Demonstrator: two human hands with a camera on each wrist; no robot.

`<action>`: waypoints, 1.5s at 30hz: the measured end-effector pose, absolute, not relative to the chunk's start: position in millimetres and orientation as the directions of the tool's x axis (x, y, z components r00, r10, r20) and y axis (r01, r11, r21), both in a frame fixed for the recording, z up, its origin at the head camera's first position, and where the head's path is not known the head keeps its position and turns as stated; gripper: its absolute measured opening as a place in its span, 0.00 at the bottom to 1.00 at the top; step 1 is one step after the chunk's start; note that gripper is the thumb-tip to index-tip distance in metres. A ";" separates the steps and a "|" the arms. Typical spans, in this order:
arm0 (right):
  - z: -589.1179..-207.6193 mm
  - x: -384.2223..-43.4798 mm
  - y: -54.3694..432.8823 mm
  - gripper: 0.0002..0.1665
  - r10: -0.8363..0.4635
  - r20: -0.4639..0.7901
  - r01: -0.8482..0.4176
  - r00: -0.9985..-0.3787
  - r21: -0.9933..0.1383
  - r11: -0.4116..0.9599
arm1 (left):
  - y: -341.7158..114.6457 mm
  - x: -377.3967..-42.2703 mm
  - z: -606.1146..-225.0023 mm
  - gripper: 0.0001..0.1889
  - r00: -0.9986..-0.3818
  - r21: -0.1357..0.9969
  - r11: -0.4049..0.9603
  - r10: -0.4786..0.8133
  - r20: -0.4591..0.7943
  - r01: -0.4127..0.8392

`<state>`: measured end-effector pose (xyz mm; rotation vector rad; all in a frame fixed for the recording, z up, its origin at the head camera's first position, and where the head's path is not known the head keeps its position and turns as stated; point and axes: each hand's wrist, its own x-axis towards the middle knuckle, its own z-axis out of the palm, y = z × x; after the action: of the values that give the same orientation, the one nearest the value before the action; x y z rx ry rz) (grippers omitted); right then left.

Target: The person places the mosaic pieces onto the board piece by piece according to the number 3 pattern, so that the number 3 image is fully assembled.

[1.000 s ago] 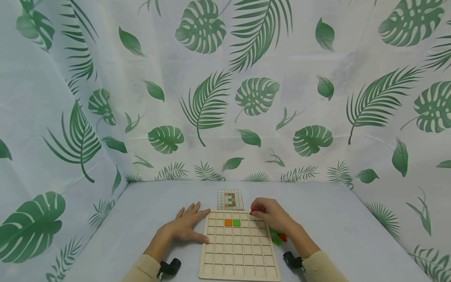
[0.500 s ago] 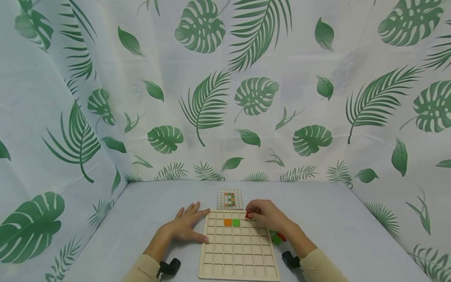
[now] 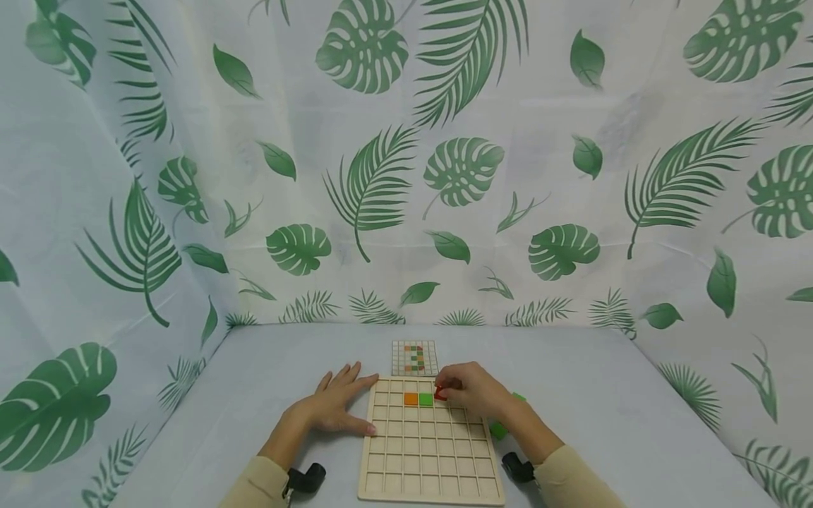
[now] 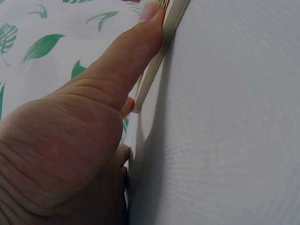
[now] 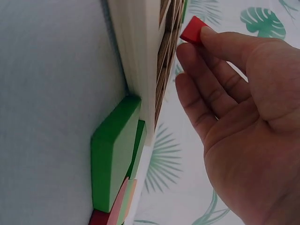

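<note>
A wooden grid board (image 3: pixel 430 447) lies flat on the table. In its second row sit an orange square tile (image 3: pixel 411 399) and a green square tile (image 3: pixel 426 400), side by side. My right hand (image 3: pixel 473 389) pinches a small red tile (image 5: pixel 194 30) between thumb and forefinger, just right of the green one in the head view. The right wrist view shows that tile tilted and above the board; its full outline is partly hidden by the fingers. Fingers spread, my left hand (image 3: pixel 333 408) rests at the board's left edge, the thumb touching the rim.
Behind the board lies a pattern card (image 3: pixel 414 358) with a coloured grid design. Loose tiles, among them a green one (image 5: pixel 115 154), lie against the board's right side, partly under the right forearm. A leaf-print curtain (image 3: pixel 406 176) surrounds the table.
My right hand has carried the red tile left and toward me, from the board's upper right edge to beside the green tile. The left hand has stayed put.
</note>
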<state>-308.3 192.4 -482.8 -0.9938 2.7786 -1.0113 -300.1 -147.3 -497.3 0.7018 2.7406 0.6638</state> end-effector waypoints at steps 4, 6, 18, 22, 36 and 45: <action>-482.4 -308.0 191.4 0.05 -0.567 0.179 -0.559 -0.804 -0.552 0.618 | -147.3 -300.9 -496.2 0.56 -0.858 0.474 0.785 0.502 -0.110 0.399; -482.8 -308.4 190.8 0.06 -0.563 0.170 -0.556 -0.809 -0.532 0.639 | -147.4 -301.2 -496.1 0.56 -0.859 0.474 0.786 0.500 -0.111 0.397; -481.6 -306.8 187.7 0.07 -0.586 0.138 -0.565 -0.798 -0.508 0.650 | -146.6 -299.5 -496.6 0.56 -0.860 0.487 0.780 0.499 -0.106 0.392; -481.0 -306.5 187.1 0.02 -0.585 0.140 -0.567 -0.799 -0.503 0.653 | -146.4 -299.7 -496.9 0.56 -0.861 0.487 0.781 0.498 -0.106 0.391; -483.0 -307.2 187.4 0.05 -0.594 0.146 -0.575 -0.791 -0.509 0.641 | -146.8 -300.1 -497.4 0.56 -0.862 0.480 0.784 0.495 -0.103 0.393; -482.4 -307.6 188.2 0.09 -0.614 0.135 -0.593 -0.777 -0.486 0.643 | -147.1 -300.0 -497.8 0.56 -0.859 0.483 0.780 0.501 -0.102 0.398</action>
<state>-307.6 188.2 -482.4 -1.0324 2.8091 -0.8069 -300.0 -147.1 -497.8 0.7045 2.7484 0.6709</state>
